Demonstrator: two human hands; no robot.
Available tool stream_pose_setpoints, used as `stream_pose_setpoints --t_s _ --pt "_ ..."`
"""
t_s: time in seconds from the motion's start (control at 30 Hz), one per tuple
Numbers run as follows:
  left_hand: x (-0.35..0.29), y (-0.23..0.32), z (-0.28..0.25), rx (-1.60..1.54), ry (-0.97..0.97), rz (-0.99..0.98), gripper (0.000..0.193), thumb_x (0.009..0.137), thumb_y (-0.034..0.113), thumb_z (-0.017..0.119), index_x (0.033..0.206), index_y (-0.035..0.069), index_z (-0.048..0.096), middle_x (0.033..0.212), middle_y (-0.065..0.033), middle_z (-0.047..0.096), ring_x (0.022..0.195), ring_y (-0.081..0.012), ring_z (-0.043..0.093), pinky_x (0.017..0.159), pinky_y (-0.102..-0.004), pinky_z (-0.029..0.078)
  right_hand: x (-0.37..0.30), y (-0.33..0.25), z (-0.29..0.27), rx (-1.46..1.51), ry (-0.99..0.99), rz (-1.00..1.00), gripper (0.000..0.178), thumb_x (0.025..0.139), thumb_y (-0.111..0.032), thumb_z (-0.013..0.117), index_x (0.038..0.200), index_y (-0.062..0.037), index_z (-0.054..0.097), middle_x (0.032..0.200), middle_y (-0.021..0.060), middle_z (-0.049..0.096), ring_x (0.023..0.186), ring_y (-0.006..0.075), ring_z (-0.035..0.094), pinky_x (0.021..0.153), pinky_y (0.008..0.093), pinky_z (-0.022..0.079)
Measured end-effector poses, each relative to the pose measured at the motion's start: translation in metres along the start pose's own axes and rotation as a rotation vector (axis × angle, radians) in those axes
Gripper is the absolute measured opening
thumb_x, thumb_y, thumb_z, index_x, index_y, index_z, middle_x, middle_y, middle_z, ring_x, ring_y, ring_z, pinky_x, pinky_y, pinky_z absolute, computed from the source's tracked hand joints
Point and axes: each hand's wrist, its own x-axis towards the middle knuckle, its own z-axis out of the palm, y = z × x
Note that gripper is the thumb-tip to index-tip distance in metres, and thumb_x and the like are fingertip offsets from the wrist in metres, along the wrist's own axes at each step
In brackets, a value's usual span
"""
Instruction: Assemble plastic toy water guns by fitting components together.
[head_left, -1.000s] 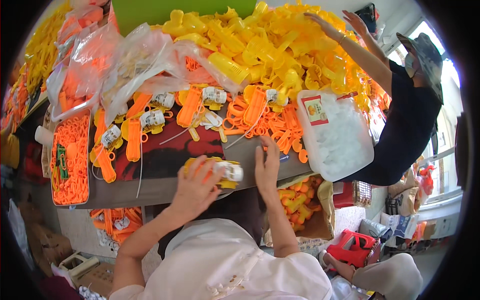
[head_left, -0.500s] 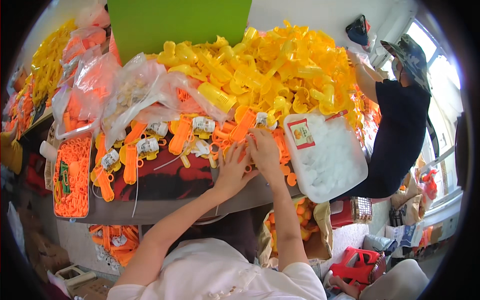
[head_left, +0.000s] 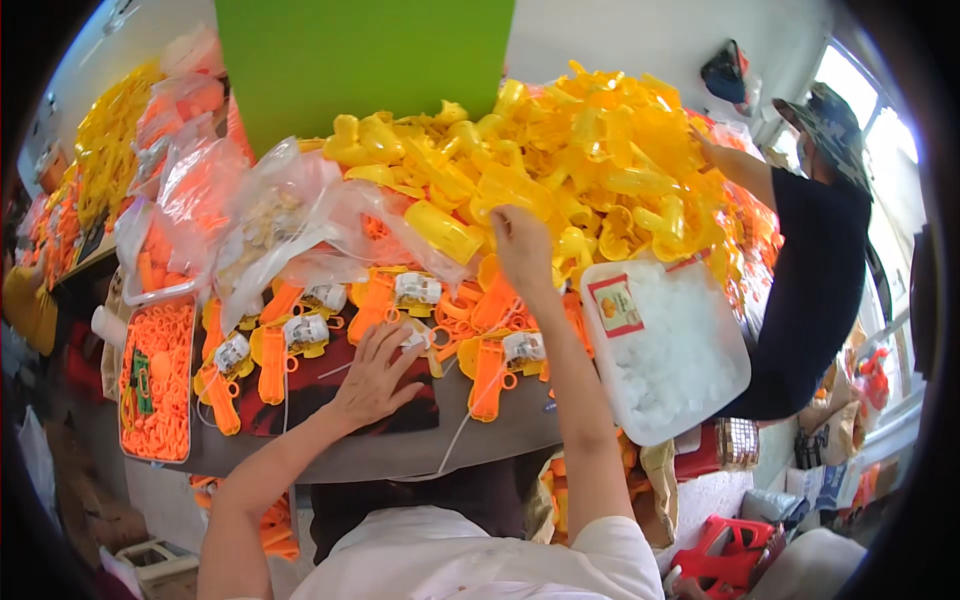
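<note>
My left hand [head_left: 378, 382] lies with spread fingers over the dark red and black cloth [head_left: 325, 385], its fingertips by a small white part [head_left: 412, 335]. My right hand [head_left: 523, 250] reaches to the near side of a heap of yellow plastic shells [head_left: 610, 150]. Its fingers are bent together, and whatever they hold is hidden. Between my forearms sits an orange and yellow toy gun piece [head_left: 488, 382] with a white mechanism box [head_left: 523, 347] and a trailing thin cord. Several similar pieces, such as an orange-handled one [head_left: 272, 365], form rows to the left.
A tray of orange small parts [head_left: 158, 390] stands far left. On the right is a white tub of translucent pieces [head_left: 670, 350]. Plastic bags [head_left: 290, 200] lie behind the rows, before a green panel [head_left: 360, 60]. A co-worker [head_left: 815, 250] reaches into the heap from the right.
My hands have parted: the left slid left onto the cloth, the right went away from me to the yellow heap. A toy gun piece now shows near where they met. The view shifted slightly.
</note>
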Motion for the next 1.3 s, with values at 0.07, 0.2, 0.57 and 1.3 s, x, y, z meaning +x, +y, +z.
stream_pose_setpoints --t_s 0.07,0.2,0.57,1.3 --pt "0.005 0.003 -0.002 -0.019 -0.012 0.008 0.063 0.082 0.029 0.072 0.137 0.010 0.049 0.145 -0.0159 0.039 0.139 -0.0358 0.031 0.116 -0.0540 0.022 0.016 0.011 0.011 -0.018 0.038 0.014 0.014 0.090 -0.011 0.063 0.099 -0.0004 0.067 0.089 0.0167 0.068 0.077 0.0312 0.065 0.070 0.0384 0.051" --pt "0.006 0.000 -0.001 -0.044 0.012 -0.016 0.063 0.081 0.028 0.072 0.137 0.009 0.049 0.142 -0.0156 0.041 0.139 -0.0355 0.032 0.116 -0.0540 0.022 0.052 0.013 0.029 0.023 0.041 0.020 0.014 0.090 -0.011 0.063 0.098 -0.0020 0.068 0.094 0.0159 0.069 0.086 0.0324 0.065 0.076 0.0383 0.051" --pt "0.004 0.000 0.001 -0.074 0.050 -0.049 0.061 0.081 0.027 0.072 0.135 0.007 0.050 0.139 -0.0158 0.043 0.135 -0.0352 0.036 0.115 -0.0515 0.026 0.100 -0.018 0.089 -0.237 -0.058 -0.222 0.019 0.087 -0.021 0.068 0.096 -0.0038 0.069 0.094 0.0125 0.069 0.089 0.0335 0.063 0.080 0.0405 0.049" --pt "-0.052 0.025 -0.079 -0.446 0.739 -0.431 0.035 0.093 0.008 0.062 0.126 -0.001 0.056 0.114 -0.0137 0.065 0.100 -0.0271 0.064 0.085 -0.0348 0.051 -0.104 -0.168 -0.042 1.186 -0.951 0.774 0.038 0.101 -0.032 0.053 0.113 0.0023 0.065 0.107 0.0111 0.068 0.098 0.0214 0.063 0.085 0.0326 0.051"
